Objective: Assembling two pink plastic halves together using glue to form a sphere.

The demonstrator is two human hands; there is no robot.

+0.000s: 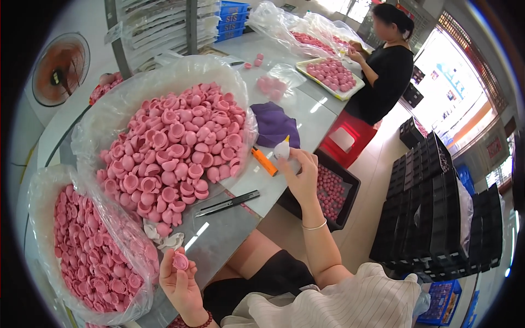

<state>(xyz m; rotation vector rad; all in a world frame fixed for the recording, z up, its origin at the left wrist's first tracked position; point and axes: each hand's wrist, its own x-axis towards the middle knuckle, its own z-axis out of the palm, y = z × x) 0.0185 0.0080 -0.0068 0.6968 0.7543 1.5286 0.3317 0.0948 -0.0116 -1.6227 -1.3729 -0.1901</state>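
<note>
Low and left of my lap, my left hand (183,284) pinches a small pink hollow shell piece (180,261), its open side facing up. My right hand (301,169) grips a small white squeeze bottle (281,150) with a yellow nozzle pointing up. That bottle is held over the table edge, beside a purple cloth (275,124) and an orange cutter (264,162). A big clear bag (87,128) full of pink shell pieces (169,147) lies open beyond my hands. Another bag of pink pieces (93,251) stands to the left of my left hand.
A black-and-silver utility knife (227,203) and crumpled white tissue (172,241) lie on the table. Below its right edge stands a black crate (347,210) of pink balls. A co-worker (391,65) stands by a tray (345,95) near a red stool (350,136). Black crates (421,218) are stacked right.
</note>
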